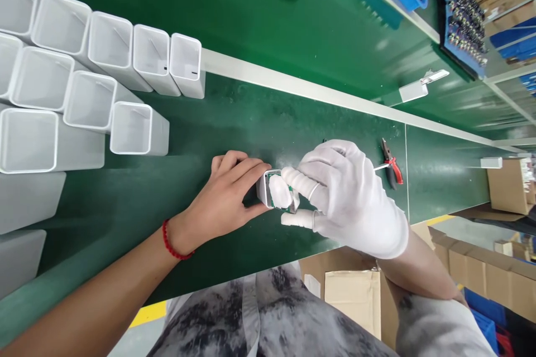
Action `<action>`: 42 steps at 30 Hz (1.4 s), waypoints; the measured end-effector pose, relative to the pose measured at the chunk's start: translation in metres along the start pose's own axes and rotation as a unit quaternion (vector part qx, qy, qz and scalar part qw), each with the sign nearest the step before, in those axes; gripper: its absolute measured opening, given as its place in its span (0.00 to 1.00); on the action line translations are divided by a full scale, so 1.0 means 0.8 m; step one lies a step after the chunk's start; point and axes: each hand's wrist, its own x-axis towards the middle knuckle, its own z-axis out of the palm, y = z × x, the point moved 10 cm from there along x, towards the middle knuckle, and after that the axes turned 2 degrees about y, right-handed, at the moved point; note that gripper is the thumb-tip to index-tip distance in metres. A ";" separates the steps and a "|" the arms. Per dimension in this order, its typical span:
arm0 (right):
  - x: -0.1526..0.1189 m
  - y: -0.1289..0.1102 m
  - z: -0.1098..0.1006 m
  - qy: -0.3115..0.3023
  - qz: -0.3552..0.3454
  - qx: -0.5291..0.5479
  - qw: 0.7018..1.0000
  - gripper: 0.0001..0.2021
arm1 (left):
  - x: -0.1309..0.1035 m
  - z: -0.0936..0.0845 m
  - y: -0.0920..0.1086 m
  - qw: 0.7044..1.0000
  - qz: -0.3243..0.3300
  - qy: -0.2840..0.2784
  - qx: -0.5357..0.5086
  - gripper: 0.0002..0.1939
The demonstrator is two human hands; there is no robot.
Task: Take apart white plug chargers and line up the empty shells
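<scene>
My left hand (228,192), bare with a red bead bracelet, is closed around a small white plastic housing (263,189) that lies with its mouth toward the right. At that mouth sits a green circuit board (272,201) with a rounded white piece (280,192) on it. My right hand (339,195), in a white glove with finger cots, pinches the board's edges between thumb and forefinger. How far the board reaches into the housing is hidden. Red-handled pliers (392,164) lie on the green bench to the right.
Several open white housings (134,128) stand in rows at the left. A white rail (293,87) crosses the bench behind my hands. Blue trays of parts (460,17) lie at the upper right, with a small white device (414,91) nearer. Cardboard boxes (354,295) stand below the front edge.
</scene>
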 end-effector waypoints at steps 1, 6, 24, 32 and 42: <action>0.001 0.000 0.002 -0.008 0.001 0.002 1.000 0.18 | 0.000 0.000 0.000 1.000 0.002 0.004 0.001 0.22; 0.006 0.000 0.003 -0.024 0.008 0.011 1.000 0.16 | 0.000 0.000 0.000 1.000 0.002 0.010 0.004 0.21; 0.011 0.001 0.018 -0.042 0.014 0.002 0.999 0.10 | 0.001 0.000 -0.001 1.000 -0.005 0.009 0.000 0.19; 0.013 -0.002 0.019 -0.067 0.028 -0.004 0.997 0.13 | 0.000 -0.001 0.001 1.000 0.002 0.016 0.001 0.18; 0.016 -0.003 0.016 -0.072 0.039 0.008 0.997 0.12 | 0.001 -0.003 0.002 1.000 0.005 0.019 -0.011 0.20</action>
